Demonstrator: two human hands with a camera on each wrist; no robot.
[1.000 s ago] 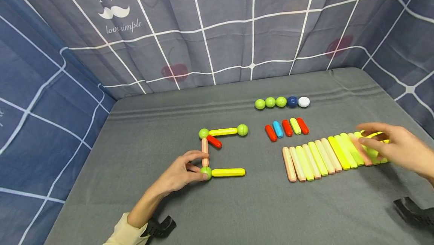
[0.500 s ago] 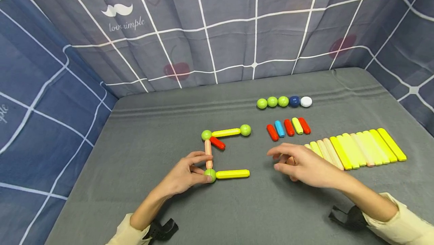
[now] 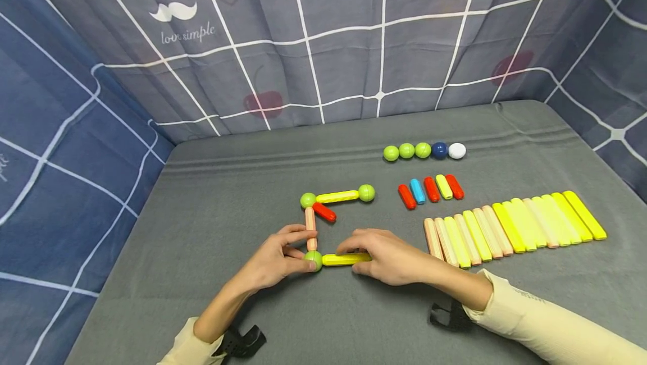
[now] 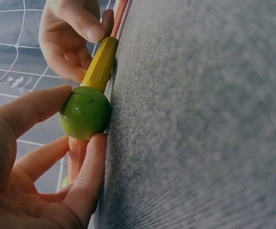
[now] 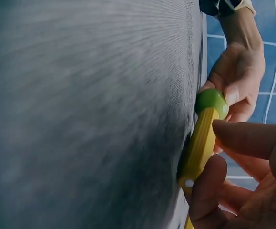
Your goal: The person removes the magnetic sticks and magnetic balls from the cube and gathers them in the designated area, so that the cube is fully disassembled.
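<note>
My left hand (image 3: pixel 275 255) pinches a green ball (image 4: pixel 85 113) between thumb and fingers, low on the cloth. From that ball a yellow magnetic building stick (image 3: pixel 331 260) runs right and a pink stick (image 3: pixel 310 220) runs away from me. My right hand (image 3: pixel 388 257) holds the yellow stick near its right end, thumb on one side and fingers on the other; that end is partly covered. At the pink stick's far end sits another green ball (image 3: pixel 308 200), joined by a short red stick (image 3: pixel 324 212) and a second yellow stick (image 3: pixel 337 196), which ends at a third green ball (image 3: pixel 367 193).
Right of the frame lies a long row of yellow and pink sticks (image 3: pixel 505 224). Several short coloured sticks (image 3: pixel 431 189) lie behind it, and a row of green, blue and white balls (image 3: pixel 423 150) farther back. A checked curtain (image 3: pixel 349 62) borders the grey cloth.
The right hand has moved left from over the row of long sticks to the yellow stick and now grips its end. The left hand keeps its hold on the ball.
</note>
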